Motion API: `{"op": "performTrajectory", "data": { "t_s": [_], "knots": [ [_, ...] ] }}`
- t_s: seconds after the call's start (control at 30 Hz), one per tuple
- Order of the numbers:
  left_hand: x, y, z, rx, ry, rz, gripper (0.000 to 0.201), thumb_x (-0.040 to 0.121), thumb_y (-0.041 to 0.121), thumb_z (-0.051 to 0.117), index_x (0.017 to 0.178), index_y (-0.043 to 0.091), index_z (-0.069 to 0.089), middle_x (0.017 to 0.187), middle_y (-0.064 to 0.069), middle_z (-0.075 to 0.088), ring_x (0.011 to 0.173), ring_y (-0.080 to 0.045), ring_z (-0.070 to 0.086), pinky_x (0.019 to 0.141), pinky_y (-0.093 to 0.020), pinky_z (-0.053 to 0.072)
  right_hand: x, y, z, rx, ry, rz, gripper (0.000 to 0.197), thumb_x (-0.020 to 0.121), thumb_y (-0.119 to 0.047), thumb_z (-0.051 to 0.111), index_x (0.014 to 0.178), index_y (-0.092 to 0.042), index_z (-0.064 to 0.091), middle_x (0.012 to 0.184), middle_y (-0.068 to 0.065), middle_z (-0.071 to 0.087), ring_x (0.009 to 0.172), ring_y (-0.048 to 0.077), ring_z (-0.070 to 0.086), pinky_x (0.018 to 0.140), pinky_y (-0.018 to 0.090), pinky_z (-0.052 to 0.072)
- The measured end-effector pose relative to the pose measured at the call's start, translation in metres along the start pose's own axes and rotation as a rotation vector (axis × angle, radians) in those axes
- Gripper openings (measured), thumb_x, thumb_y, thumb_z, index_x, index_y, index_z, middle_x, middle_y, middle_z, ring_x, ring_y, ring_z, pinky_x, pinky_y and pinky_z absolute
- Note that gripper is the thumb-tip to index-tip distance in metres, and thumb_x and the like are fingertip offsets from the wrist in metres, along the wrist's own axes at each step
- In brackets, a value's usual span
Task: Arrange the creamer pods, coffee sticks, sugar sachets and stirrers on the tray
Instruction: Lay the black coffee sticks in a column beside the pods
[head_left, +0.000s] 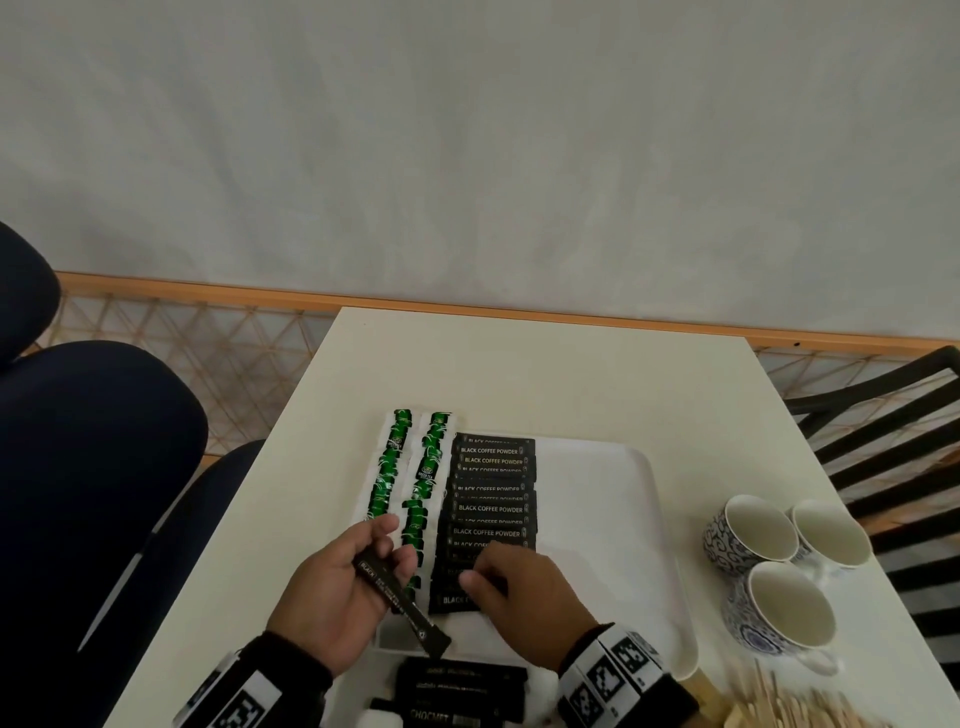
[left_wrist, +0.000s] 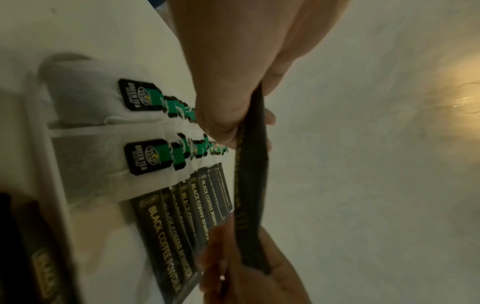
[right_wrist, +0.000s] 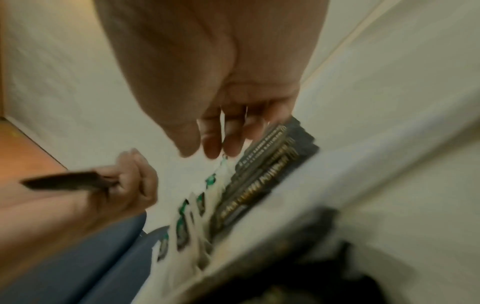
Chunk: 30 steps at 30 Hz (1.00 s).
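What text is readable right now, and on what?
"BLACK COFFEE POWDER": coffee sticks in a column on the tray.
"GREEN TEA": tags on the white sachets beside them.
"BLACK": top end of the stick held in the left hand; the rest is blurred.
"CHOCMET", roughly: dark packet at the near edge; blurred.

My left hand (head_left: 332, 597) sits at seven o'clock, fingers curled in a pinching grip. My right hand (head_left: 524, 597) lies at five o'clock, palm down, fingers bent downward.
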<state>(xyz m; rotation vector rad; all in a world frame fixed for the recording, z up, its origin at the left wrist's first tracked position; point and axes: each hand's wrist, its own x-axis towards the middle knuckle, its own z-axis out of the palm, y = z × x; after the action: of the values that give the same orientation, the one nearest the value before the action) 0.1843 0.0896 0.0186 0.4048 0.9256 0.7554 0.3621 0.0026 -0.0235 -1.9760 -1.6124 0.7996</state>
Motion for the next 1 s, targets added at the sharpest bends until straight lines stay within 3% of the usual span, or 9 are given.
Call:
{"op": "performTrajectory", "data": {
  "t_s": [0.2, 0.33, 0.4, 0.47, 0.53, 0.63, 0.8, 0.93, 1.0],
  "knots": [
    [0.005, -0.005, 0.011, -0.026, -0.042, 0.093, 0.026, 0.100, 0.020, 0.042, 0.096, 0.001, 0.060, 0.068, -0.006, 0.048, 0.084, -0.028, 0.061, 0.074, -0.036, 0.060, 0.001, -0.028, -0.019, 0.659, -0.441, 0.012, 0.009, 0.093, -0.030, 0.061, 0.085, -0.026, 0.060, 0.083, 0.005, 0.068, 0.068, 0.014, 0.065, 0.061, 0.020, 0.049],
    [0.005, -0.005, 0.008, 0.101, -0.111, 0.151, 0.040, 0.102, 0.025, 0.033, 0.104, 0.002, 0.066, 0.079, -0.008, 0.054, 0.085, -0.024, 0.060, 0.081, -0.037, 0.056, 0.002, -0.030, -0.022, 0.655, -0.358, 0.014, 0.007, 0.090, -0.017, 0.066, 0.084, -0.020, 0.063, 0.074, 0.001, 0.069, 0.062, 0.014, 0.065, 0.056, 0.020, 0.049],
    [0.005, -0.006, 0.000, 0.375, -0.106, 0.205, 0.045, 0.103, 0.031, 0.029, 0.107, 0.014, 0.070, 0.081, -0.005, 0.047, 0.076, -0.016, 0.049, 0.080, -0.032, 0.046, 0.002, -0.027, -0.025, 0.614, -0.304, 0.034, 0.006, 0.090, -0.018, 0.066, 0.084, -0.019, 0.063, 0.073, 0.000, 0.070, 0.063, 0.014, 0.065, 0.058, 0.021, 0.050],
    [0.004, -0.008, -0.006, 0.650, -0.109, 0.236, 0.043, 0.102, 0.034, 0.031, 0.103, 0.024, 0.072, 0.073, -0.001, 0.042, 0.063, -0.013, 0.038, 0.063, -0.026, 0.038, 0.000, -0.022, -0.027, 0.551, -0.273, 0.045, 0.007, 0.088, -0.020, 0.067, 0.083, -0.021, 0.063, 0.077, 0.008, 0.072, 0.066, 0.016, 0.065, 0.061, 0.023, 0.052],
    [0.002, -0.008, -0.008, 0.738, -0.119, 0.217, 0.034, 0.101, 0.025, 0.040, 0.098, 0.015, 0.072, 0.061, 0.001, 0.040, 0.052, -0.011, 0.033, 0.049, -0.021, 0.030, -0.002, -0.017, -0.028, 0.513, -0.257, 0.066, 0.006, 0.087, -0.021, 0.068, 0.082, -0.021, 0.064, 0.080, 0.015, 0.072, 0.068, 0.018, 0.065, 0.063, 0.026, 0.054],
    [-0.002, -0.007, -0.005, 0.765, -0.122, 0.232, 0.019, 0.094, 0.004, 0.054, 0.086, 0.006, 0.071, 0.055, -0.002, 0.049, 0.049, -0.013, 0.042, 0.045, -0.020, 0.038, -0.007, -0.014, -0.029, 0.741, -0.294, 0.167, 0.009, 0.093, -0.019, 0.060, 0.087, -0.013, 0.059, 0.081, 0.015, 0.067, 0.066, 0.022, 0.065, 0.059, 0.028, 0.052],
    [-0.007, -0.012, -0.003, 0.855, -0.176, 0.304, 0.030, 0.081, -0.013, 0.064, 0.074, 0.014, 0.076, 0.068, -0.008, 0.067, 0.059, -0.018, 0.061, 0.056, -0.027, 0.051, -0.011, -0.009, -0.034, 1.013, -0.392, 0.312, 0.008, 0.099, -0.018, 0.050, 0.093, -0.012, 0.050, 0.078, 0.014, 0.064, 0.056, 0.020, 0.054, 0.050, 0.024, 0.039],
    [-0.005, -0.019, -0.005, 0.924, -0.145, 0.331, 0.034, 0.075, -0.014, 0.069, 0.071, 0.019, 0.077, 0.078, -0.006, 0.072, 0.070, -0.018, 0.065, 0.068, -0.032, 0.055, -0.015, 0.006, -0.030, 0.913, -0.315, 0.287, 0.010, 0.085, -0.006, 0.063, 0.089, -0.012, 0.057, 0.076, 0.009, 0.062, 0.059, 0.016, 0.056, 0.055, 0.025, 0.043],
    [-0.002, -0.018, -0.010, 0.954, -0.104, 0.343, 0.034, 0.078, -0.009, 0.069, 0.074, 0.024, 0.076, 0.082, -0.006, 0.073, 0.071, -0.015, 0.065, 0.069, -0.032, 0.055, -0.015, 0.013, -0.027, 0.622, -0.213, 0.234, 0.013, 0.080, -0.011, 0.068, 0.086, -0.020, 0.061, 0.075, 0.001, 0.065, 0.064, 0.011, 0.059, 0.062, 0.027, 0.049]
  ]
}}
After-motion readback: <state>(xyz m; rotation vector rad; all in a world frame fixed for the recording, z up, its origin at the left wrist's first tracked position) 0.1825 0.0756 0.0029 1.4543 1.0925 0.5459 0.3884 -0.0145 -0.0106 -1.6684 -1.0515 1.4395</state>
